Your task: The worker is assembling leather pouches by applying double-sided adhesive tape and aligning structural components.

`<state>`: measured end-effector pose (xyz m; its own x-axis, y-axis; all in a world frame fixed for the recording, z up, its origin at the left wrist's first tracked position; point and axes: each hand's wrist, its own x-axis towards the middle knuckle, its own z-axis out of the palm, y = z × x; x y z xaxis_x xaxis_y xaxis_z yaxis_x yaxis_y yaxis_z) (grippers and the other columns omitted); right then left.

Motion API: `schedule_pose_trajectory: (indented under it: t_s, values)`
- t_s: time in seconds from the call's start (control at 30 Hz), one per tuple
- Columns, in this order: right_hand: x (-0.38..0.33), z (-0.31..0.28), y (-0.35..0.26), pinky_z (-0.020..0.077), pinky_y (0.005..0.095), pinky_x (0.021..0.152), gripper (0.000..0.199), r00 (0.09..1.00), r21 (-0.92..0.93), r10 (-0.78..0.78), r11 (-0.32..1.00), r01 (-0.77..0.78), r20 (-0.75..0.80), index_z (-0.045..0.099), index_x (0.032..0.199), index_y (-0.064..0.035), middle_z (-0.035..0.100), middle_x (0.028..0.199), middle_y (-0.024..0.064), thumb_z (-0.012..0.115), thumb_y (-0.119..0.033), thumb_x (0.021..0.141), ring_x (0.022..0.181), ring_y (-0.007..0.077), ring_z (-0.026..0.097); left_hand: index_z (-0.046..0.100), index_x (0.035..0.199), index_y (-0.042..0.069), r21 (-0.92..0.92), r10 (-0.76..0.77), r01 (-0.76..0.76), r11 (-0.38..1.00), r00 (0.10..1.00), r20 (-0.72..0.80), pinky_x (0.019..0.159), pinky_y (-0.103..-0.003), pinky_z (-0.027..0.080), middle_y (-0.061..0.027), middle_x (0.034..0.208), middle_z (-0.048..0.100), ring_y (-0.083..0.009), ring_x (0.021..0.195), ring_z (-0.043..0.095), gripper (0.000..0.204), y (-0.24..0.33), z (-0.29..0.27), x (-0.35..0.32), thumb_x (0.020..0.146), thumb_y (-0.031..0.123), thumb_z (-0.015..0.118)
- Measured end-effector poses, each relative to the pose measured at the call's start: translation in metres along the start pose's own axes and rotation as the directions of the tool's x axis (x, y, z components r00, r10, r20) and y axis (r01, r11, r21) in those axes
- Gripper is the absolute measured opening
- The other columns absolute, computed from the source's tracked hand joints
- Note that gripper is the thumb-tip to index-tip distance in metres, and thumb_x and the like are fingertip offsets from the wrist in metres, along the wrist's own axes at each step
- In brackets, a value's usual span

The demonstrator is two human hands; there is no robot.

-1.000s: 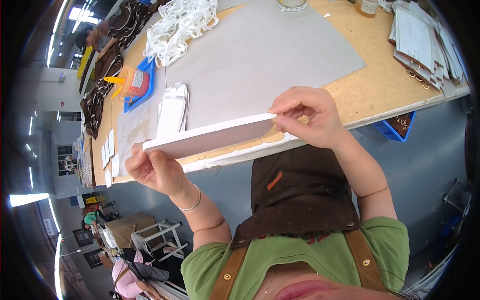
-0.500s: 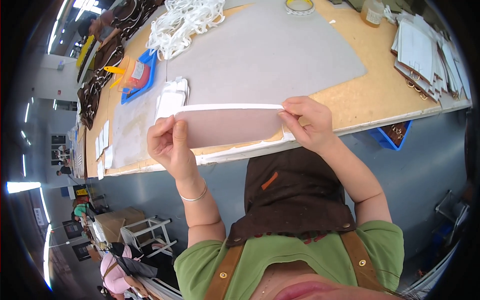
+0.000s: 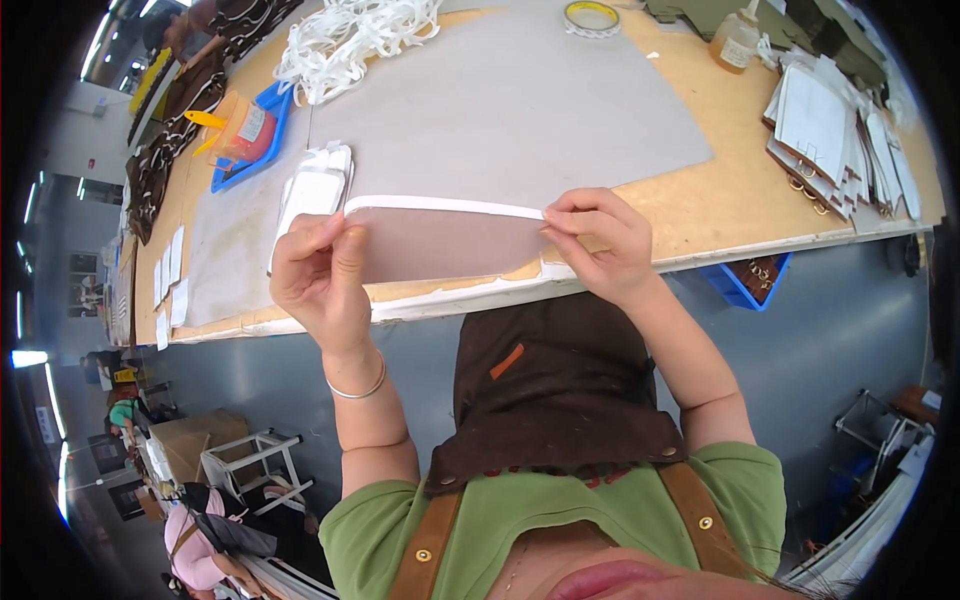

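A narrow white strip (image 3: 440, 206) spans the gap between my hands, over the front edge of the worktable. My left hand (image 3: 322, 270) pinches its left end between thumb and fingers. At the other end, the thumb and fingertips of my right hand (image 3: 603, 245) close on it. The strip bows slightly upward at the left. Below it shows a darker mauve-grey area (image 3: 450, 245); I cannot tell whether this belongs to the held piece or is shaded mat. Just behind my left hand lies a stack of white pieces (image 3: 318, 180).
A grey mat (image 3: 500, 110) covers much of the table. On it are a tangle of white strips (image 3: 355, 45) and a tape roll (image 3: 591, 19). A blue tray (image 3: 270, 130) with a pink-filled tub (image 3: 245, 130) stands left. White panels (image 3: 812, 120) and a bottle (image 3: 736, 42) lie right.
The view has shifted, so hands and table sit farther left in the picture. The white strip now slopes down slightly toward my right hand. Both hands keep their hold.
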<state>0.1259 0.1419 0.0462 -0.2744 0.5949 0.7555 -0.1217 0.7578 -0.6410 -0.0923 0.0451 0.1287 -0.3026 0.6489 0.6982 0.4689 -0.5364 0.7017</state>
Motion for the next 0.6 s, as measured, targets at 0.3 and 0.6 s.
schedule_pose_trajectory:
  t_s: [0.3, 0.6]
  values:
    - [-0.007, 0.002, 0.004, 0.0486, 0.0229, 0.057, 0.015, 0.997, 0.064, 0.05, 0.997, -0.047, -0.06, 0.062, 0.084, -0.0015, 0.059, 0.087, 0.0088, 0.067, 0.006, 0.073, 0.07, 0.0138, 0.059, 0.057, 0.091, 0.003, -0.073, -0.055, 0.056, 0.996, 0.998, 0.013, 0.066, -0.018, 0.037, -0.003, 0.08, 0.055, -0.0078, 0.07, 0.047, 0.016, -0.007, 0.001, -0.001, 0.079, -0.005, 0.062]
    - [0.006, -0.011, -0.015, 0.0496, 0.0247, 0.058, 0.034, 0.989, -0.051, 0.135, 0.99, -0.132, 0.057, 0.056, 0.102, -0.0052, 0.06, 0.09, 0.011, 0.072, -0.007, 0.072, 0.072, 0.0186, 0.062, 0.061, 0.088, 0.0, 0.003, -0.028, 0.027, 1.0, 0.998, 0.06, 0.058, -0.018, 0.036, -0.0032, 0.073, 0.055, -0.0079, 0.064, 0.047, 0.016, 0.012, 0.009, 0.015, 0.075, -0.008, 0.066]
